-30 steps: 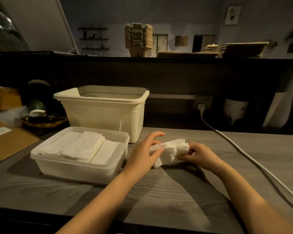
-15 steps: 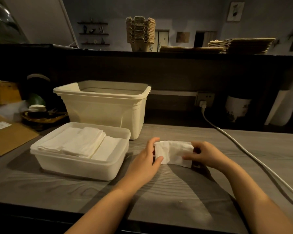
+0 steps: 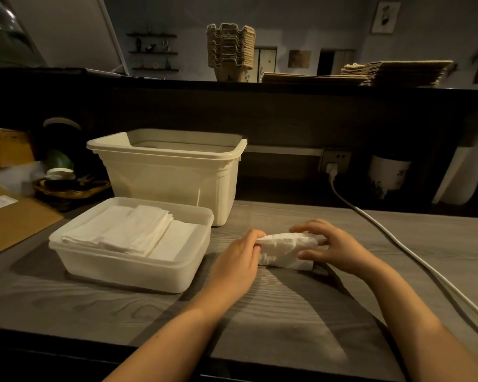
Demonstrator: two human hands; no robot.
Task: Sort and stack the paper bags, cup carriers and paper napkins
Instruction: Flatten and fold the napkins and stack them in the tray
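Grey, wood-grained bench (image 3: 287, 312), dim warm light; a dark ledge (image 3: 287, 111) rose along its far edge. On that ledge, out of your working area, stood the cup carriers (image 3: 230, 51): moulded pulp, scalloped, nested into one upright column. To their right lay the paper bags (image 3: 398, 73), brown and flat, in a low pile. Judged: both looked already sorted, parked high to leave the bench for napkins.

Toward the bench's far left stood a deep cream plastic tub (image 3: 171, 175), ribbed at its corner; contents not visible. Just in front of it, nearer the left edge, sat a shallow translucent tray (image 3: 127, 268). Folded napkins (image 3: 133, 230) lay inside in overlapping flat piles, white, soft, square-edged. Judged: the tray was the napkin destination, set within easy reach of your left hand.

A white cable (image 3: 398, 244) ran from the wall socket diagonally across the bench's right side, apart from your hands.

Near the bench's middle, just right of the tray, you held a loose napkin bundle (image 3: 284, 249), crumpled and embossed. Its lower edge appeared to rest on the surface. Your left hand (image 3: 238, 260) pinched its left end, fingers curled. Your right hand (image 3: 337, 246) clasped the right end, fingers over the top, thumb on the near face. Judged: a grip at both ends squares thin, floppy sheets before they go to the tray.
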